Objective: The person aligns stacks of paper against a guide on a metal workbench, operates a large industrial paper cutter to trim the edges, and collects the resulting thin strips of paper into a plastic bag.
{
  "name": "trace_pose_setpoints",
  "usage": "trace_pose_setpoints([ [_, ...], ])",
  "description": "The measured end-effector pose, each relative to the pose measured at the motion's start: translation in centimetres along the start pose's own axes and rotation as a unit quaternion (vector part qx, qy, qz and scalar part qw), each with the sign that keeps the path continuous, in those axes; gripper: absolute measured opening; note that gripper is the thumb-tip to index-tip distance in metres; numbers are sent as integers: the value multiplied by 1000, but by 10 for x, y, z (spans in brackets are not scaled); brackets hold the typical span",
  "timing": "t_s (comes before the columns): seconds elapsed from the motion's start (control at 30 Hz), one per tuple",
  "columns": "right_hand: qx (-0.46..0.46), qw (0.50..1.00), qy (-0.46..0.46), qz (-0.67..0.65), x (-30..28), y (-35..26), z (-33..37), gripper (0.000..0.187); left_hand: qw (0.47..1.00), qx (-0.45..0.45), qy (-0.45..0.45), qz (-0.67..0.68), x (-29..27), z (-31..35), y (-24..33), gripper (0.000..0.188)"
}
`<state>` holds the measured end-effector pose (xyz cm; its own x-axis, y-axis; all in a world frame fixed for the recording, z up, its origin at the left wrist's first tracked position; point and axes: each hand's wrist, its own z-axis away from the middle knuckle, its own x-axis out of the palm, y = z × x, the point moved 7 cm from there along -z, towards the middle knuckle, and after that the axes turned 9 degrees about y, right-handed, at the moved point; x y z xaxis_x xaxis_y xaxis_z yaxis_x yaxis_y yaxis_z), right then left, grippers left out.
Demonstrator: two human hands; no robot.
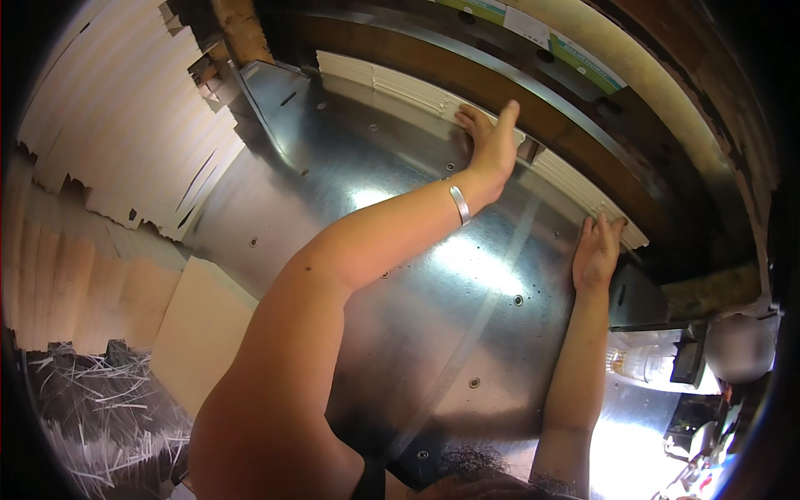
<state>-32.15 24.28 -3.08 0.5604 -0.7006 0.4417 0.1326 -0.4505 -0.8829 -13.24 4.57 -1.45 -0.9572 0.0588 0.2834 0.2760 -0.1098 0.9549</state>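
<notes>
The left hand (495, 157) and right hand (596, 255) are held apart, opened, at white paper stacks (382, 82) edging the metal desk (400, 342).

Seen from the wearer's head, through the left of two side-by-side fisheye cameras, a single wide view looks down and forward over a metal counter (442, 333). The left arm (292, 275) looms nearest the lens, rising from the lower edge; the left hand (493, 150) and right hand (596, 250) lie farther off. Pale stacked sheets (125, 108) fill the upper left, their edges bowing toward the frame's dark rim.
</notes>
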Motion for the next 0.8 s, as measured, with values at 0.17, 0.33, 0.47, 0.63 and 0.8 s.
trace_pose_setpoints([
  [0.17, 1, 999, -43, -16, 2, -2, 1, 90, 996, -9, -85, 2, 14, 19, -6, 112],
  [0.33, -13, 998, -60, -29, 0, 0, -1, 66, 996, 3, -89, -21, 14, 12, -13, 114],
  [0.47, -44, 999, -29, 8, 1, -1, -5, 91, 996, -21, -81, 31, 16, -3, -32, 111],
  [0.63, -42, 994, 10, 101, -8, 21, -15, 120, 987, -31, -122, 97, 45, 16, -48, 91],
  [0.8, -47, 993, 28, 101, -21, 18, -22, 114, 959, -129, -145, 205, 124, 117, -63, 82],
])
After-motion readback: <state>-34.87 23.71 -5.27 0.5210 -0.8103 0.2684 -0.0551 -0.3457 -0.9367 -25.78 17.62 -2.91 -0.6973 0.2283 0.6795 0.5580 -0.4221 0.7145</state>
